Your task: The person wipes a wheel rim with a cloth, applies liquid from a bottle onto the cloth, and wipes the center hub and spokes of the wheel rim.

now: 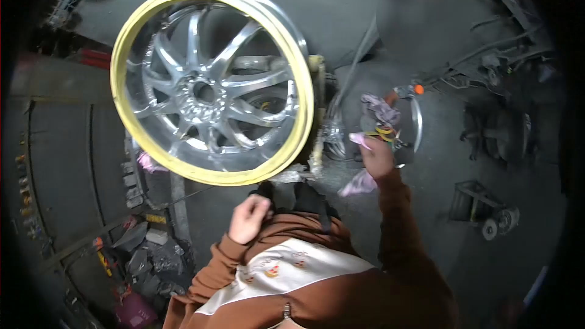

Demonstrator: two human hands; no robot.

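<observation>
Cloth (359,139) in right hand (379,157)

Passable gaps open between spokes (256,84) of the shiny wheel (216,79); to its right, cables (358,56) and crumpled cloth (382,108) obstruct.

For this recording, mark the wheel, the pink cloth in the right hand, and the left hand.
Wheel (207,108): head view, on the hub face.
Pink cloth (359,139): head view, on its upper end.
Left hand (250,214): head view, mid-hand.

1 whl (214,79), 2 hnds (248,214), approx. 3 rags (381,109)
</observation>
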